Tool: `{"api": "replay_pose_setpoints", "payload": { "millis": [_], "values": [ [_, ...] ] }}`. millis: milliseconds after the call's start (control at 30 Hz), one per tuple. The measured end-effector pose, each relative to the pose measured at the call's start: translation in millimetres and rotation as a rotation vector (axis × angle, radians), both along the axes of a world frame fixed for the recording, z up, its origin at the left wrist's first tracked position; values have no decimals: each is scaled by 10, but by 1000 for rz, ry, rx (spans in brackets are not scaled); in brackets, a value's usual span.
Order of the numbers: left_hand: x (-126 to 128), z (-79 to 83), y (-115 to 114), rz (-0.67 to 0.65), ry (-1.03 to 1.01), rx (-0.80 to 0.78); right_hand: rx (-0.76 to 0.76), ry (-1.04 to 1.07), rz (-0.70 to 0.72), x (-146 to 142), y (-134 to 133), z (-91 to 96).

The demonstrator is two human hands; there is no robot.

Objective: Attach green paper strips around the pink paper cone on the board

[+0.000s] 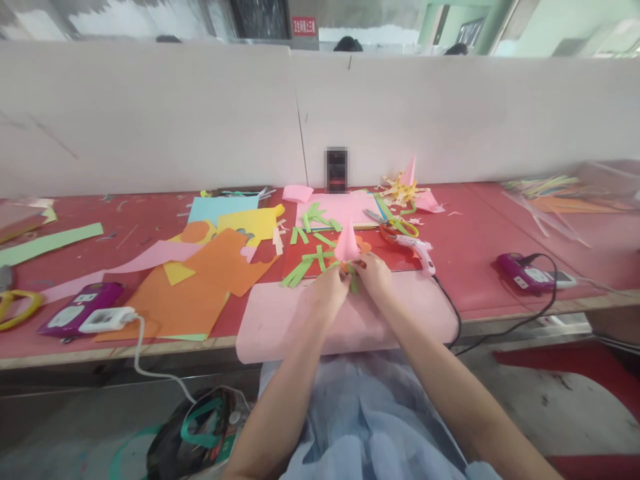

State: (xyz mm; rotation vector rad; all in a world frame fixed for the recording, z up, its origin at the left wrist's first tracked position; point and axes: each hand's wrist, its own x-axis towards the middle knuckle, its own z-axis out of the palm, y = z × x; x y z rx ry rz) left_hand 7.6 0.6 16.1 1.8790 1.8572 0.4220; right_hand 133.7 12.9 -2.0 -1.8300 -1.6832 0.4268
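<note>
A pink paper cone (347,244) stands point up just beyond my fingertips, with orange paper pieces (367,243) and green strips around its base. My left hand (332,283) pinches the near edge of this paper cone craft from the left. From the right, my right hand (374,272) pinches the same edge, its fingers close to the left ones. The exact bit of paper between the fingertips is too small to make out. Loose green paper strips (299,272) lie left of the cone. To the right rests a pink-white glue gun (419,249), near orange-and-yellow-handled scissors (400,228).
A similar cone craft with yellow fringe (401,190) stands at the back. Orange paper sheets (183,300) and yellow paper (250,224) cover the left side. Purple power boxes (83,308) with cables sit on both sides. A phone (337,170) leans against the white partition (200,113).
</note>
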Motion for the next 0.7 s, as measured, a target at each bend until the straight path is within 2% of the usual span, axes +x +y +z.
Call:
{"api": "replay_pose_setpoints", "payload": {
  "millis": [167, 333, 433, 600, 700],
  "values": [
    [-25, -86, 29, -70, -64, 158, 26, 9, 22, 17, -13, 12],
    [16, -123, 65, -104, -47, 158, 34, 12, 14, 3, -25, 21],
    [12, -116, 44, -96, -21, 182, 87, 53, -61, 14, -32, 15],
    [25, -63, -79, -111, 142, 396, 250, 185, -178, 150, -68, -14],
    [78, -67, -139, -197, 257, 406, 283, 222, -207, 233, -96, -42]
  ]
}}
